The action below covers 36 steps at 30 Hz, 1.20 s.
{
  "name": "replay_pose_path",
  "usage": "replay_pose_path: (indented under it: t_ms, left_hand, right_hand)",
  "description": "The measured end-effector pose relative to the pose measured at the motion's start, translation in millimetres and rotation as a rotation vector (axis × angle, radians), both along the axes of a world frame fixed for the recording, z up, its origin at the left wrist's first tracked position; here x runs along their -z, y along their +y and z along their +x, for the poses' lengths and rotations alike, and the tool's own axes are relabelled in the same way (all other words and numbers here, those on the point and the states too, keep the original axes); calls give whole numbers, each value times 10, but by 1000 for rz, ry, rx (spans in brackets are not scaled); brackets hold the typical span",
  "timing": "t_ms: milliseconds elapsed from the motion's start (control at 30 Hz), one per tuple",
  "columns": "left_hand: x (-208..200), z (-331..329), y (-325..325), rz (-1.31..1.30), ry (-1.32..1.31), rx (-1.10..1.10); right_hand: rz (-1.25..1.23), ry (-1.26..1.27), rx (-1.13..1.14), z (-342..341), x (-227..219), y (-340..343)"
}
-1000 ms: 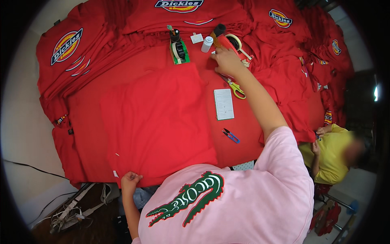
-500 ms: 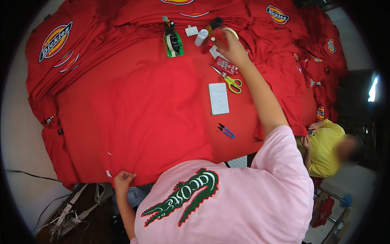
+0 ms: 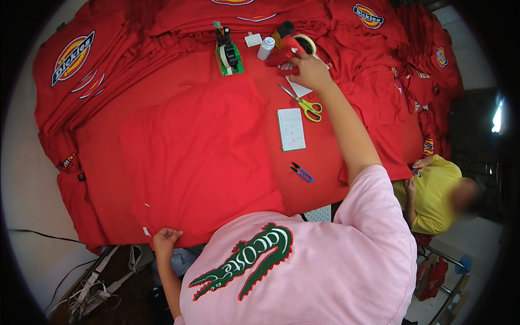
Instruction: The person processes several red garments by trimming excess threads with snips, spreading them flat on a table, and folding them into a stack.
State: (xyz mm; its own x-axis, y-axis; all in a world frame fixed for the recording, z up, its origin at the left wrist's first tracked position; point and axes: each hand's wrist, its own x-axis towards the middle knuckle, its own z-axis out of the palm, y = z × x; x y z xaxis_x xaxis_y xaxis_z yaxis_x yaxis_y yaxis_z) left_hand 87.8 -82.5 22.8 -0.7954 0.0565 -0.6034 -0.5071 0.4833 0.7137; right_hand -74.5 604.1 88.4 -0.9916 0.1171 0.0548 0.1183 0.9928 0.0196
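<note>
A red garment point(image 3: 200, 157) lies spread over the red-covered table in front of me. At its near left edge, beside a small white label point(image 3: 146, 231), my left hand point(image 3: 166, 238) is closed on the cloth with fingers curled. My right hand point(image 3: 311, 73) reaches far across the table and is closed on a red hand-sized object point(image 3: 292, 47); the fingers hide part of it and its kind is unclear. Below that hand lies a white card point(image 3: 299, 89). Nearer to me are yellow-handled scissors point(image 3: 310, 110), a lined notepad point(image 3: 291, 130) and blue thread snips point(image 3: 301, 172).
A green tape dispenser point(image 3: 229, 58), a white bottle point(image 3: 266, 48) and a tape roll point(image 3: 306, 44) stand at the back. Piles of red garments point(image 3: 73, 70) ring the table. At right, a person in yellow point(image 3: 436, 189) handles red cloth. Cables point(image 3: 86, 298) hang at lower left.
My right hand has come slightly nearer and closed on the red object, which has shifted and tilted. The red packet near the scissors has left its place, exposing the white card. My left hand stays put.
</note>
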Motion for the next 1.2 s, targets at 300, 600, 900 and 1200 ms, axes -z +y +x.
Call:
replay_pose_path:
  t_ms: [300,600,900,1200]
  left_hand:
    - [-56,-23,87,-41,8,3]
    - [-145,-68,38,-264,28,192]
    - [18,139,-93,-76,231,152]
    - [-290,185,-190,-121,578,848]
  right_hand:
    - [-224,81,-83,-385,-139,120]
    - [-162,453,-47,14,-351,-177]
    - [-1081,-10,-310,1832,-260,-2726]
    - [-712,-156,-548,2439,247,-3898]
